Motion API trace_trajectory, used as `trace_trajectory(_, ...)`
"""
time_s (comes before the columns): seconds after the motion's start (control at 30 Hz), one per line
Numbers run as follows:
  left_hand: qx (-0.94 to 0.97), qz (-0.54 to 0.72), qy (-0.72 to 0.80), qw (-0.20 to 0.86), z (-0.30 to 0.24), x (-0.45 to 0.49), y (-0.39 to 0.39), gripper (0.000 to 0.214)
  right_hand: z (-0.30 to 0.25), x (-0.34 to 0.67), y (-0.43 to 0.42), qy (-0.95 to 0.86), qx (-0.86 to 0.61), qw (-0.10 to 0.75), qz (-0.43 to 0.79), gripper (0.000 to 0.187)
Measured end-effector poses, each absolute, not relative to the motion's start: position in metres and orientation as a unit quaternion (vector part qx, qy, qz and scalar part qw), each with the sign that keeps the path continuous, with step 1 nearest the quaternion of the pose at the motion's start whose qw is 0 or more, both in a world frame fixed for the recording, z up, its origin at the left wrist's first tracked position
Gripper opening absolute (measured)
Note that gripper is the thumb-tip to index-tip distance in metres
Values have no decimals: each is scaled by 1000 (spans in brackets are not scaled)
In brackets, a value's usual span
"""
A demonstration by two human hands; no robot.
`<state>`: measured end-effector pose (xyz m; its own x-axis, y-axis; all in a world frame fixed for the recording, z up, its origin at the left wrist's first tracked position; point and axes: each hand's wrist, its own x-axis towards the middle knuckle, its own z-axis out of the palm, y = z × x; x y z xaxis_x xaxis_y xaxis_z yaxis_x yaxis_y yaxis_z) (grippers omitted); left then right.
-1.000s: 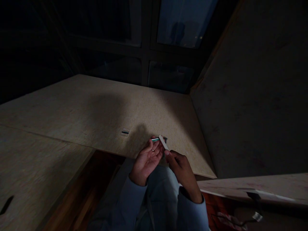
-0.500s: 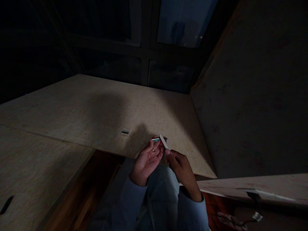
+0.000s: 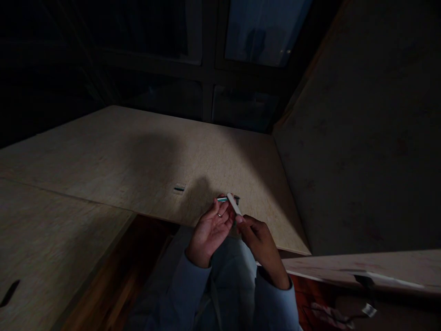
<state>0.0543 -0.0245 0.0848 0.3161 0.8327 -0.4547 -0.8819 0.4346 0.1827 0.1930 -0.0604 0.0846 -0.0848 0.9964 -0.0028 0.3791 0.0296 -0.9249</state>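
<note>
My left hand [image 3: 211, 231], palm up with a ring on one finger, pinches a slim teal-and-white stick [image 3: 221, 199] between thumb and fingers. A dark crosswise end, like a razor head, shows at its right; the exact kind is unclear. My right hand [image 3: 257, 239] is closed around the lower end of a flat white stick with a rounded tip [image 3: 233, 202]. That white stick slants across the teal-and-white one and hides its middle; I cannot tell if they touch. On the board to the left lies a small clear packet with a dark green strip [image 3: 179, 189].
Both hands are over the near edge of a pale board tabletop [image 3: 213, 151]. A second pale surface [image 3: 44, 243] adjoins at left, with a dark slot [image 3: 9, 293]. A dark panel [image 3: 365, 138] rises at right. Windows [image 3: 265, 32] stand behind; a cable [image 3: 344, 317] lies lower right.
The white stick's tip has shifted very slightly left, and more of the dark crosswise end shows. Both hands keep nearly the same place and hold.
</note>
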Motion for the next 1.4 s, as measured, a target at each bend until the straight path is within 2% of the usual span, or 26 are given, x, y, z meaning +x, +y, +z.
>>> trace_trajectory(0.17, -57, 525, 256, 810, 90, 53, -24, 23, 88, 187, -61, -659, -511, 351, 426, 48)
trace_trajectory(0.4, -51, 542, 248, 801, 86, 52, -23, 23, 84, 194, -59, -607, -565, 378, 412, 49)
trace_trajectory(0.63, 30, 567, 255, 783, 79, 51, -24, 6, 83, 194, -61, -560, -556, 428, 440, 50)
trace_trajectory(0.8, 179, 647, 322, 668, 77, 53, -25, 25, 82, 188, -60, -481, -540, 502, 474, 50)
trace_trajectory(1.0, 249, 686, 391, 561, 76, 54, -31, 39, 85, 177, -57, -413, -509, 526, 542, 45)
trace_trajectory(1.4, 250, 620, 367, 646, 80, 46, -33, 42, 80, 170, -50, -375, -492, 534, 576, 43)
